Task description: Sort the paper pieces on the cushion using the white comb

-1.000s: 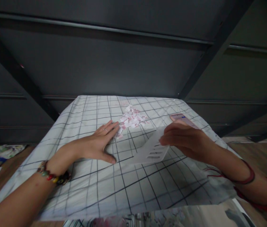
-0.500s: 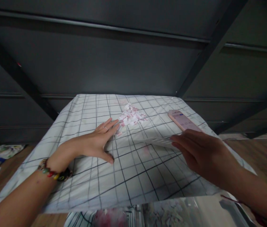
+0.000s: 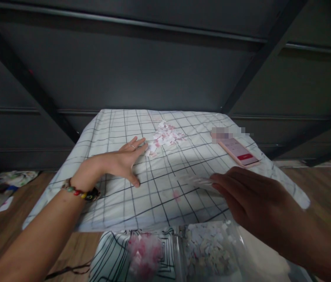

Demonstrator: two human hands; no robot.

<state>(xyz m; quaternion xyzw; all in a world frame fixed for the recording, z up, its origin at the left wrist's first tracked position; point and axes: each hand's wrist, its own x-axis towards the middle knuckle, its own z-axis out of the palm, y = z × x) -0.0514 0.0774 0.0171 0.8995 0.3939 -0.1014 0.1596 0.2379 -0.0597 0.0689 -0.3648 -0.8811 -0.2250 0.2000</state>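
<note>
My left hand (image 3: pixel 121 158) lies on the checked cloth (image 3: pixel 118 207), fingers spread, its fingertips beside a small heap of white and pink paper scraps (image 3: pixel 167 135). It wears a ring and a beaded bracelet (image 3: pixel 79 192). Over the right half of the cloth, my right hand (image 3: pixel 250 196) is pinched on a thin, see-through plastic piece (image 3: pixel 195 180) that points left. Motion blurs this piece, so its exact kind is unclear. Just beyond the right hand lies a pink-edged phone (image 3: pixel 236 150) with its screen lit.
Below the near table edge sit a clear container (image 3: pixel 209 250) of paper scraps and a bundle of pink and clear plastic (image 3: pixel 144 252) on patterned fabric (image 3: pixel 107 254). A dark panelled wall (image 3: pixel 142 70) stands behind the table. Wooden floor (image 3: pixel 68 250) shows at the sides.
The view has tipped down, showing more of the container and pink bundle. My right hand has shifted slightly towards me with the plastic piece, uncovering more of the phone. My left hand stays spread.
</note>
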